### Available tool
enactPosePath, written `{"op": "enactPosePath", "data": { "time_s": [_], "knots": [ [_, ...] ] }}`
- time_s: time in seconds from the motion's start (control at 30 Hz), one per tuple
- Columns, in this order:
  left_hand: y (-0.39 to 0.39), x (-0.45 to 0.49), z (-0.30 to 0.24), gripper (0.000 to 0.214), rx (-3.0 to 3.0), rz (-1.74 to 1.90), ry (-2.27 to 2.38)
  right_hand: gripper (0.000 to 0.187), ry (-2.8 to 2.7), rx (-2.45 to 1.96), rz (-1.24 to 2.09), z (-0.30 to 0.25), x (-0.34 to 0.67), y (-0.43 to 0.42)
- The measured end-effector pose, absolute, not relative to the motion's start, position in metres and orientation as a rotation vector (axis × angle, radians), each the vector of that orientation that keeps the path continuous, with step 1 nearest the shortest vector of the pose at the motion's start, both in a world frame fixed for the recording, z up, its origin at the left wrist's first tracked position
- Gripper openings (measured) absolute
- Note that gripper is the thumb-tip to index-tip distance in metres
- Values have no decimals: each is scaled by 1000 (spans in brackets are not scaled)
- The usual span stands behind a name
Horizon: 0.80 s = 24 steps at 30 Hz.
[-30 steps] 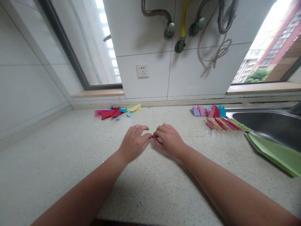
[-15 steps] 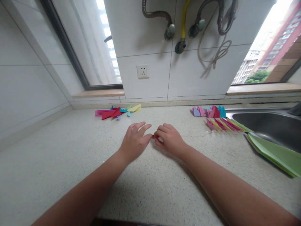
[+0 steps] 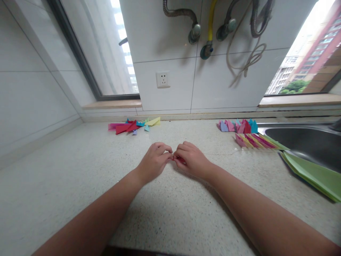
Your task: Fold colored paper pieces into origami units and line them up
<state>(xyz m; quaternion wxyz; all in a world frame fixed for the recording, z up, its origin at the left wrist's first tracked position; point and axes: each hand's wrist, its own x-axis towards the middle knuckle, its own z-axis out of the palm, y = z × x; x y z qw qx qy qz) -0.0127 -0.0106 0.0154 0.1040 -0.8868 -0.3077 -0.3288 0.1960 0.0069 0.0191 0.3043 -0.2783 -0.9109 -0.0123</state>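
Note:
Over the speckled counter (image 3: 160, 217), my two hands meet at a small piece of folded red paper (image 3: 182, 161). My right hand (image 3: 192, 159) is closed round it, hiding most of it; only bits of red show between the fingers. My left hand (image 3: 152, 162) pinches at the paper's left tip with thumb and fingers, the other fingers curled above. What shape the paper has cannot be made out.
At the back left lies a pile of coloured folded paper pieces (image 3: 130, 127). Small folded paper shapes (image 3: 241, 126), a row of pink and yellow folded papers (image 3: 254, 140) and green paper planes (image 3: 311, 170) lie by the metal sink (image 3: 293, 137). A wall socket (image 3: 162, 79) is behind.
My left fingers, spread out before, have curled in and come together at the red paper. My right hand stays nearly in place, and the camera view has shifted slightly.

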Motion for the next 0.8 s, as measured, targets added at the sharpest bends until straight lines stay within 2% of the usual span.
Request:
{"op": "enactPosePath", "data": {
  "time_s": [0.23,0.8],
  "knots": [
    [-12,-14,19,15,-2594,-960,-908,13,-2400,-708,36,21,196,4],
    [-15,-10,19,14,-2477,-925,-1015,10,-2338,-834,-76,24,193,3]
  ]
}}
